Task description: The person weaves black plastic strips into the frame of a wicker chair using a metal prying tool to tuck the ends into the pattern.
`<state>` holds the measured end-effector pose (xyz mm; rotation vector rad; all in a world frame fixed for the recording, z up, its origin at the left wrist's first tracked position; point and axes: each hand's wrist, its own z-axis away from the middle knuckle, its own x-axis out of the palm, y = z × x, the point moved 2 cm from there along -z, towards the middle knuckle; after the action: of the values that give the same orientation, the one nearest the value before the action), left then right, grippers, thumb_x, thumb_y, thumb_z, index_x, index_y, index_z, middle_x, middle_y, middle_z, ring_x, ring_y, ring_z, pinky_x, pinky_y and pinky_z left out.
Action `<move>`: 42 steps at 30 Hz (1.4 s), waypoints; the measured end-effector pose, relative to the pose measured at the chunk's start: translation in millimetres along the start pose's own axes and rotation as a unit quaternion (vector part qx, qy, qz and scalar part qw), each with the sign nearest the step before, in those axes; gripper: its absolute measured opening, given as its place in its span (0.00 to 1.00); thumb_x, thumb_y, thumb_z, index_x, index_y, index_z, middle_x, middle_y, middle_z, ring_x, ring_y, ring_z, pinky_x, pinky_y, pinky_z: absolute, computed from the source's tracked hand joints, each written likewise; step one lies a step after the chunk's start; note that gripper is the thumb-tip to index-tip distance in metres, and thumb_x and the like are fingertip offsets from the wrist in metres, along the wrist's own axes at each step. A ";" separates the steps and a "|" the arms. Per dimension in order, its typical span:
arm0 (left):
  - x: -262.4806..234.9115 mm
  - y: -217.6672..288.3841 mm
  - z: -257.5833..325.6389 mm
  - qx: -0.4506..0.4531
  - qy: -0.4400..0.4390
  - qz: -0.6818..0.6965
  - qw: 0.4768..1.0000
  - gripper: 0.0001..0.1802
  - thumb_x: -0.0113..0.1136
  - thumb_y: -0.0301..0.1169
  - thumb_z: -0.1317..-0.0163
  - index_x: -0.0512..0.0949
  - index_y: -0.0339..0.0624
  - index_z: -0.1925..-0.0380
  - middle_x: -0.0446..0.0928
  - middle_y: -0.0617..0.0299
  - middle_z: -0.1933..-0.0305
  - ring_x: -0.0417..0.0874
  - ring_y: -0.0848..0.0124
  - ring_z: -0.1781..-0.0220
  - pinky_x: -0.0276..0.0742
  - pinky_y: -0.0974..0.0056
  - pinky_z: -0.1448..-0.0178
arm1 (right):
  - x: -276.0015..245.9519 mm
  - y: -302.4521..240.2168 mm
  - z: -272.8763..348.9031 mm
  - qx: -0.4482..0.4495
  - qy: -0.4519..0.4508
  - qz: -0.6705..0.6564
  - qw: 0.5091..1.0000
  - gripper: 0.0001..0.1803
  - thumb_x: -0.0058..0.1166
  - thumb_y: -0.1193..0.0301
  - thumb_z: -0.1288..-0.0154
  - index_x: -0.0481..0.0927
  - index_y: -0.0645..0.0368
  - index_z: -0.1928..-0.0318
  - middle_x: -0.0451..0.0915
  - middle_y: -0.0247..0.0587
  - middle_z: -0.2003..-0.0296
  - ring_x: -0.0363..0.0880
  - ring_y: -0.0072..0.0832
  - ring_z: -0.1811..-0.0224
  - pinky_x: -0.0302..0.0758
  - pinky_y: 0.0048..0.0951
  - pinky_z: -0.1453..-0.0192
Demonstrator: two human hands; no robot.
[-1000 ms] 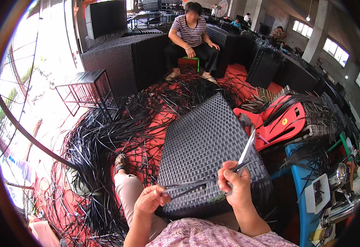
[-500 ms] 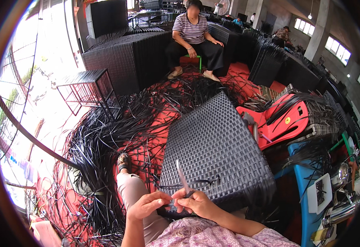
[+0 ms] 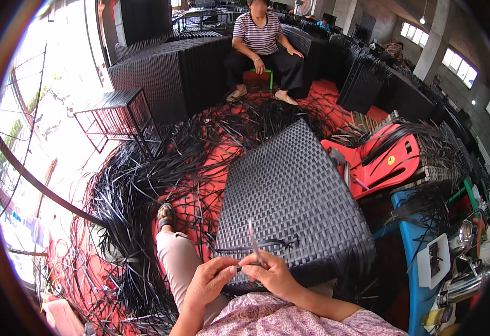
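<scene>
Both hands meet over the near end of a dark grey woven panel (image 3: 292, 193). My left hand (image 3: 212, 278) is closed, thumb against fingers, pinching a short black strip (image 3: 239, 268) that runs between the two hands. My right hand (image 3: 273, 275) is closed around a narrow-bladed knife (image 3: 253, 238); its pale blade points up and away, and the handle is mostly hidden in the palm. The right thumb and fingertips also touch the strip. A loose black strand (image 3: 267, 243) lies across the panel just beyond the hands.
Heaps of black strips (image 3: 124, 224) cover the red floor at left. To the right are a red plastic chair (image 3: 388, 159), a blue bench (image 3: 416, 263) and a white tray (image 3: 434, 260). A seated person (image 3: 262, 45) faces me beyond the panel. A small black frame (image 3: 116, 115) stands far left.
The knife has turned more upright and its blade has shifted slightly right. My hands have come closer together around the strip. The view has tilted slightly downward.
</scene>
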<state>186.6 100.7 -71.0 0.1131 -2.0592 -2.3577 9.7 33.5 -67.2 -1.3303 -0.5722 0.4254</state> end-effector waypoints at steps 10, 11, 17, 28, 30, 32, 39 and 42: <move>10.5 13.6 -5.4 0.065 0.019 -0.076 0.995 0.09 0.63 0.29 0.33 0.83 0.33 0.61 0.78 0.62 0.71 0.77 0.75 0.69 0.72 0.68 0.64 | -7.0 -1.2 3.7 0.045 0.052 0.032 0.997 0.08 0.60 0.73 0.32 0.83 0.65 0.57 0.81 0.31 0.73 0.76 0.15 0.75 0.73 0.19 0.71; 13.9 19.8 -5.6 0.081 0.029 -0.087 0.992 0.09 0.63 0.30 0.34 0.83 0.34 0.61 0.79 0.59 0.71 0.79 0.72 0.69 0.73 0.66 0.63 | -6.9 0.5 3.1 0.050 0.047 0.031 0.997 0.08 0.60 0.73 0.32 0.83 0.65 0.57 0.81 0.31 0.73 0.76 0.15 0.75 0.73 0.19 0.71; 8.4 10.6 -7.6 0.057 0.026 -0.089 0.994 0.08 0.63 0.28 0.35 0.82 0.34 0.61 0.79 0.60 0.71 0.78 0.71 0.69 0.72 0.66 0.64 | -11.8 -1.3 2.9 0.020 0.092 -0.026 0.995 0.07 0.61 0.72 0.32 0.84 0.64 0.59 0.79 0.27 0.74 0.74 0.13 0.77 0.72 0.18 0.72; 10.2 -0.6 -13.0 0.041 0.045 -0.074 0.995 0.07 0.62 0.28 0.35 0.82 0.34 0.63 0.77 0.60 0.73 0.75 0.73 0.71 0.70 0.67 0.65 | -21.5 -17.5 17.9 0.070 0.027 0.027 0.997 0.20 0.62 0.67 0.32 0.79 0.64 0.45 0.77 0.28 0.65 0.71 0.11 0.69 0.73 0.18 0.65; 12.8 -5.1 -14.5 0.017 0.045 -0.059 0.997 0.08 0.62 0.28 0.34 0.82 0.34 0.63 0.76 0.60 0.73 0.74 0.74 0.71 0.70 0.67 0.66 | -29.5 -18.6 22.9 0.043 0.032 0.059 0.997 0.21 0.62 0.67 0.32 0.78 0.64 0.43 0.76 0.27 0.66 0.71 0.11 0.69 0.72 0.18 0.64; 14.9 -8.1 -15.2 0.020 0.045 -0.050 0.998 0.08 0.62 0.29 0.33 0.81 0.34 0.62 0.75 0.65 0.73 0.72 0.78 0.71 0.68 0.70 0.66 | -34.8 -21.4 26.5 0.037 0.037 0.080 0.995 0.21 0.61 0.69 0.32 0.78 0.64 0.42 0.75 0.26 0.66 0.71 0.11 0.69 0.71 0.16 0.63; 30.9 -21.4 -10.7 -0.005 0.028 0.030 0.999 0.08 0.62 0.28 0.32 0.80 0.33 0.61 0.74 0.68 0.73 0.71 0.81 0.70 0.68 0.71 0.66 | -29.7 -7.5 31.0 0.057 0.033 0.104 0.992 0.18 0.61 0.71 0.32 0.80 0.61 0.44 0.77 0.27 0.65 0.74 0.11 0.68 0.75 0.17 0.63; 39.8 -27.3 -6.3 -0.030 0.017 0.100 0.994 0.07 0.61 0.29 0.31 0.79 0.35 0.61 0.73 0.73 0.72 0.69 0.84 0.70 0.66 0.75 0.67 | -22.9 -6.9 30.5 0.050 0.040 0.135 0.989 0.15 0.61 0.71 0.33 0.81 0.60 0.48 0.78 0.27 0.66 0.74 0.11 0.69 0.75 0.18 0.64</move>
<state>148.4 96.0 -100.8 -0.0507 -1.8846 -2.2771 -27.3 42.3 -59.6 -1.3262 -0.3012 0.6109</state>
